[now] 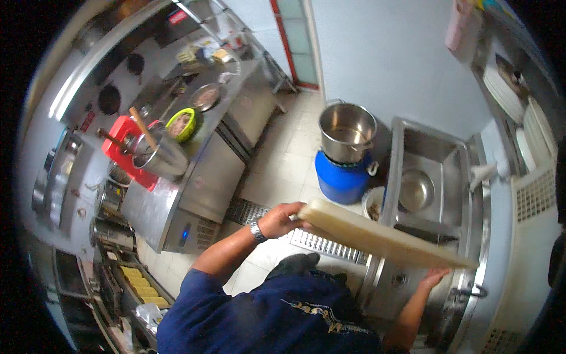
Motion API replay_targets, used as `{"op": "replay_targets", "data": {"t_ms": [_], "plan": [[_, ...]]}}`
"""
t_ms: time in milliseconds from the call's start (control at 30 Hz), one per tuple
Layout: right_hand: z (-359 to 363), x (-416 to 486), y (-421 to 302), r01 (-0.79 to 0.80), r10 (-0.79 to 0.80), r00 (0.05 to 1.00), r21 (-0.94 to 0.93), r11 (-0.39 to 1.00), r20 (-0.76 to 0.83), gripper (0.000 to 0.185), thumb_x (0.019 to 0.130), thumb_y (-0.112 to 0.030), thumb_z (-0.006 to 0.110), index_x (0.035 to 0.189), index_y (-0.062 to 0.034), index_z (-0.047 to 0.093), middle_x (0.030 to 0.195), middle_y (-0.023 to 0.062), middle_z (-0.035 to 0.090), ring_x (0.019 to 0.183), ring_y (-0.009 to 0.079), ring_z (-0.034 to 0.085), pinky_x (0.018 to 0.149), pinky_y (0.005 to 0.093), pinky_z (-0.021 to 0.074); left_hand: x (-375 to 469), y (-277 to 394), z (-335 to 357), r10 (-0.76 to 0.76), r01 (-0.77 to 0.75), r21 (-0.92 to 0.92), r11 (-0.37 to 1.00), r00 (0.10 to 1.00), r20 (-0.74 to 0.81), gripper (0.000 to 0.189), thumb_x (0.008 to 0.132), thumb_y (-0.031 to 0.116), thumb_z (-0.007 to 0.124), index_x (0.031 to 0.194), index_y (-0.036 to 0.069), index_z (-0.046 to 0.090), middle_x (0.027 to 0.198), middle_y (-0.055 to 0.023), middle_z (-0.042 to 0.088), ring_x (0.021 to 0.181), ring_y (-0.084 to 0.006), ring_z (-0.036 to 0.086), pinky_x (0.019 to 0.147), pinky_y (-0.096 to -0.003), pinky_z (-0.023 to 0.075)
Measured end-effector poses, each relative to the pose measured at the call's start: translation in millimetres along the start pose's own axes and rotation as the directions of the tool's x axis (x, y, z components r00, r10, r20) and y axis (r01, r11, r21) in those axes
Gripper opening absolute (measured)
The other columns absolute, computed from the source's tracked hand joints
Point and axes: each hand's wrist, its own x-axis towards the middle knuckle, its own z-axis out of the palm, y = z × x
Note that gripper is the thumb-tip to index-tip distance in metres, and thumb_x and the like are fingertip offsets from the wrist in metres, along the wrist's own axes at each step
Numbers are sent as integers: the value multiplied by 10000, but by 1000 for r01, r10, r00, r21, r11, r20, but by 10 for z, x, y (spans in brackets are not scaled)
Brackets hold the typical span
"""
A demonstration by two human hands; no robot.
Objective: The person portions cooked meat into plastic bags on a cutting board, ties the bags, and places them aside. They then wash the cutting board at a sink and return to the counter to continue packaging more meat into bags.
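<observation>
A thick off-white cutting board (376,232) is held tilted between my two hands, partly above the edge of the steel double sink. My left hand (281,220), with a metal watch at the wrist, grips the board's upper left end. Below the board's right end is my right hand (435,278), its fingers against the underside. The near sink basin (389,301) with its drain lies beneath the board. In the far basin (442,163) rests a round metal bowl (416,190).
A steel pot (347,128) stands on a blue plastic drum (342,179) beside a white bucket (373,203). On the left, a steel counter (150,212) carries a red crate (121,132), a metal container (161,157) and a green bowl (182,124). A floor drain grate (325,244) runs below.
</observation>
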Motion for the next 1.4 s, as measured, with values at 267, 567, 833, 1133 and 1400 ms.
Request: {"op": "replay_targets", "data": {"t_ms": [267, 567, 833, 1133, 1400], "plan": [[350, -198, -238, 82, -83, 995, -9, 997, -59, 841, 971, -642, 335, 1534, -38, 171, 1601, 119, 182, 1444, 280, 233, 1182, 440, 164, -295, -975, 223, -529, 502, -334, 798, 849, 13, 361, 898, -11, 648, 1236, -10, 521, 1241, -114, 604, 1129, -210, 571, 975, -372, 473], [474, -290, -341, 190, -194, 979, -67, 979, -61, 791, 989, -586, 389, 1469, 36, 298, 1530, 138, 335, 1390, 251, 338, 1144, 383, 247, -120, -1360, 548, -352, 150, -517, 843, 880, -319, 501, 876, 160, 732, 1286, 11, 485, 1207, -70, 608, 1107, -167, 563, 976, -335, 438], [632, -458, -468, 131, -128, 986, 24, 991, -103, 774, 965, -622, 414, 1408, 12, 408, 1411, 95, 478, 1273, 238, 460, 1074, 392, 344, -437, -1748, 587, -462, 179, -660, 730, 840, -284, 486, 877, 143, 730, 1279, 12, 490, 1205, -80, 607, 1079, -170, 568, 955, -323, 440], [-345, -475, 60, -133, -528, 506, 667, 733, 682, 698, 921, -683, 407, 1338, -139, 535, 1342, 92, 564, 1231, 276, 527, 1030, 480, 423, 737, -720, -67, -91, -56, -482, 874, 957, -276, 407, 806, 114, 771, 1144, 16, 567, 1120, -84, 619, 1041, -183, 579, 899, -343, 480], [588, -1603, -227, 496, -295, 865, 610, 618, -405, 693, 892, -687, 435, 1311, -149, 559, 1328, 84, 579, 1239, 302, 527, 1045, 525, 414, 1841, 1192, -467, 751, -749, -49, 660, 657, 74, 372, 810, 183, 755, 1086, 3, 583, 977, -100, 627, 949, -225, 594, 876, -350, 468]]}}
